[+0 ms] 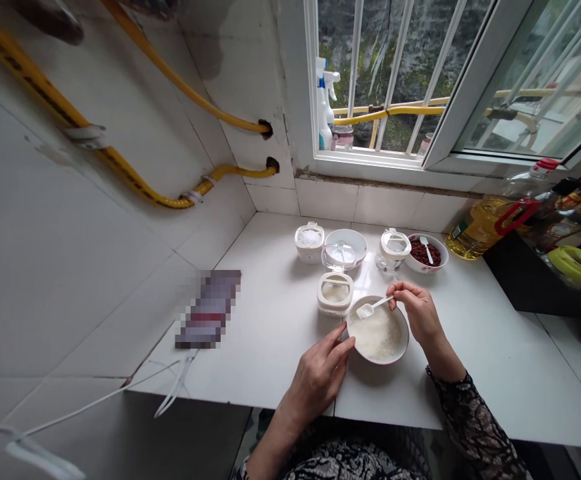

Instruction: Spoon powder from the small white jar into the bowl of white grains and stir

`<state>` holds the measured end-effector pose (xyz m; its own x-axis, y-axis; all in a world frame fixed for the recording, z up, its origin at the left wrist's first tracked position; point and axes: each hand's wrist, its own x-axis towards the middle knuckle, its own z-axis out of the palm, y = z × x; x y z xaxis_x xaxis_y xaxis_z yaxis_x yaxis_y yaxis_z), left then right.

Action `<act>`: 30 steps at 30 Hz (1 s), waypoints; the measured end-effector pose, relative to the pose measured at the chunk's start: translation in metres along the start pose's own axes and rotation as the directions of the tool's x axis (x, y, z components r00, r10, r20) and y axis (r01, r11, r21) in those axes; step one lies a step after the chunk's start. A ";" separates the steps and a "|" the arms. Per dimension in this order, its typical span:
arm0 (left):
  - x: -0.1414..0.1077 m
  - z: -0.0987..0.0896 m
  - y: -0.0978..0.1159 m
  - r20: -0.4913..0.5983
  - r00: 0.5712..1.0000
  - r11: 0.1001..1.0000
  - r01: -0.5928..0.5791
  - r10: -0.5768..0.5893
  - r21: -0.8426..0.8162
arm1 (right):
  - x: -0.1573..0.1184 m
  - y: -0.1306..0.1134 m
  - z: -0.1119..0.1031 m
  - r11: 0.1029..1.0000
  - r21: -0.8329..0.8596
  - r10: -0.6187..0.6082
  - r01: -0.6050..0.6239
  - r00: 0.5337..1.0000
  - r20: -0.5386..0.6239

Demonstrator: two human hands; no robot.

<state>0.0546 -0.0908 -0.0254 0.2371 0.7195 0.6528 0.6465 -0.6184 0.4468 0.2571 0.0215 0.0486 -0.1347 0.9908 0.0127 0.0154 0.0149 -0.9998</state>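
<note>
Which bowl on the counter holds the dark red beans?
The small white bowl at the far right, with dark red beans and a small spoon. The nearer white bowl holds white grains, with the right hand gripping a white spoon.

Wht bowl (406, 337), pink rim; blk/wht print sleeve (473, 417)

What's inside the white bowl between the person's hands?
The white bowl holds a mound of fine white granules, and a white plastic spoon held by the right hand rests on them. Its floor is hidden beneath them.
</note>
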 end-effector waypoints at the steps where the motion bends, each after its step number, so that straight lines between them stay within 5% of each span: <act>1: 0.000 0.000 0.000 -0.001 1.000 1.000 0.000 0.000 0.000 | 0.000 0.001 0.002 1.000 -0.002 -0.017 0.017 1.000 -0.008; 8: 0.000 0.001 0.000 -0.012 1.000 1.000 0.000 0.000 -0.020 | -0.009 0.000 0.022 0.926 -0.209 -0.320 0.314 0.947 0.003; 12: -0.001 0.001 -0.001 -0.008 1.000 1.000 0.004 -0.004 -0.006 | -0.011 0.002 0.031 0.594 -0.488 -0.610 0.640 0.753 0.245; 15: -0.001 0.002 -0.001 -0.004 1.000 1.000 0.002 -0.002 0.002 | -0.009 0.003 0.032 0.358 -0.547 -0.661 0.757 0.619 0.424; 18: -0.002 0.002 -0.001 -0.001 1.000 1.000 0.000 0.000 0.002 | -0.010 -0.001 0.027 0.382 -0.551 -0.695 0.742 0.624 0.358; 23: -0.001 0.001 0.000 0.001 1.000 1.000 -0.003 0.003 0.015 | -0.013 -0.011 0.009 0.559 -0.514 -0.680 0.651 0.715 0.165; 30: -0.003 0.001 -0.001 0.012 1.000 1.000 -0.003 0.003 0.009 | -0.012 -0.007 -0.006 0.444 -0.521 -0.585 0.729 0.677 0.447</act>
<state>0.0537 -0.0915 -0.0282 0.2476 0.7213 0.6468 0.6520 -0.6179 0.4394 0.2649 0.0102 0.0555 -0.5428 0.6017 0.5860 0.4252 0.7985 -0.4261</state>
